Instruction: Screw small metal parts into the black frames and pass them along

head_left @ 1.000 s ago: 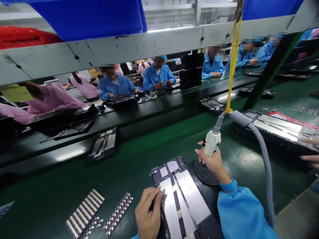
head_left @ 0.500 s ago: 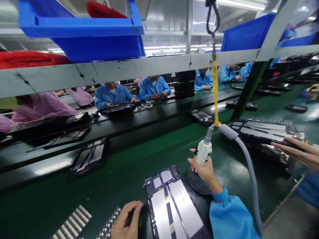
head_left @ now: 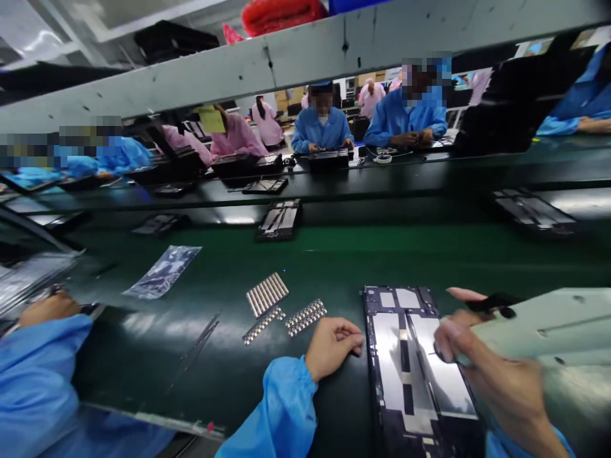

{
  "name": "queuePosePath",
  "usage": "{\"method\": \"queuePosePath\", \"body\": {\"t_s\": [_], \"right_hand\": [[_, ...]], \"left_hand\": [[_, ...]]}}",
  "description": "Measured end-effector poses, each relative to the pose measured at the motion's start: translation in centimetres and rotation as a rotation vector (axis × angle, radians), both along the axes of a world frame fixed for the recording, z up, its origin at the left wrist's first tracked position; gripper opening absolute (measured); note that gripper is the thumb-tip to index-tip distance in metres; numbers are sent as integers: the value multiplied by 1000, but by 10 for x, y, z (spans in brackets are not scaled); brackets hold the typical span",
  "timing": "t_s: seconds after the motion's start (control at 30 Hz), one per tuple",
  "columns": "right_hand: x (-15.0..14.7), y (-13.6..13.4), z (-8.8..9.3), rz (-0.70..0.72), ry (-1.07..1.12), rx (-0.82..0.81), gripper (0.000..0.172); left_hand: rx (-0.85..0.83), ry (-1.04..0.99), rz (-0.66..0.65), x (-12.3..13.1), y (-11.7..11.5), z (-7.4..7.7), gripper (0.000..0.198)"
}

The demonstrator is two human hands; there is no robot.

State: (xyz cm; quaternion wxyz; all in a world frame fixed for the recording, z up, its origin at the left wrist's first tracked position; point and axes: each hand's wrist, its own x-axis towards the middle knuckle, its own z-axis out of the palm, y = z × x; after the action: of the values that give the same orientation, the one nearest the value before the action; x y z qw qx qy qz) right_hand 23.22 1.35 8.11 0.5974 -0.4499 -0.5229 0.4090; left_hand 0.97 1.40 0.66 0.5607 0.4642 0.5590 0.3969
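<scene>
Panel [head_left: 396, 346] sits below right hand [head_left: 491, 381] gripping a pale tool [head_left: 548, 324], tip contact unclear; left hand [head_left: 334, 346] rests curled shut alongside.

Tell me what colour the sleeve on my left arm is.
Bright blue, seen best in the head view: the sleeve ends at the left hand.

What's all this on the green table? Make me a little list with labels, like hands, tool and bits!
Place: long green belt, workers in blue and pink across it
Panel: dark frame, silver plates, lying flat
Left hand: fingers curled, resting on the belt beside the panel's left edge
Right hand: wrapped round a pale tool, over the panel
Bits: three strips of small parts left of the left hand
Also: clear plastic bag; neighbour's blue sleeve far left
</scene>
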Motion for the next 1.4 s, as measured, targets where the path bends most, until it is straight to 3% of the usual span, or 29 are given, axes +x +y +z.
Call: {"method": "queuePosePath", "body": {"t_s": [0.17,0.4,0.57,0.73,1.07,1.13,1.27,1.4], "right_hand": [[-38,7,-3,173,90,4,35],[-66,24,-15,171,33,19,43],[-85,34,-20,142,-39,16,43],[-90,39,-31,147,-61,-4,36],[-89,41,-34,130,-153,14,23],[-85,39,-37,125,-240,50,17],[-75,40,-48,158,-422,77,34],[-74,45,-59,155,-419,102,38]], "left_hand": [[138,238,-11,19,7,0,13],[266,409,-1,23,16,3,10],[201,298,-33,20,25,-5,4],[96,210,-73,18,38,-19,15],[80,207,-50,18,39,-25,15],[63,191,-39,21,37,-24,18],[23,212,-91,15,29,-11,22],[53,463,-93,-28,9,11,19]]}}
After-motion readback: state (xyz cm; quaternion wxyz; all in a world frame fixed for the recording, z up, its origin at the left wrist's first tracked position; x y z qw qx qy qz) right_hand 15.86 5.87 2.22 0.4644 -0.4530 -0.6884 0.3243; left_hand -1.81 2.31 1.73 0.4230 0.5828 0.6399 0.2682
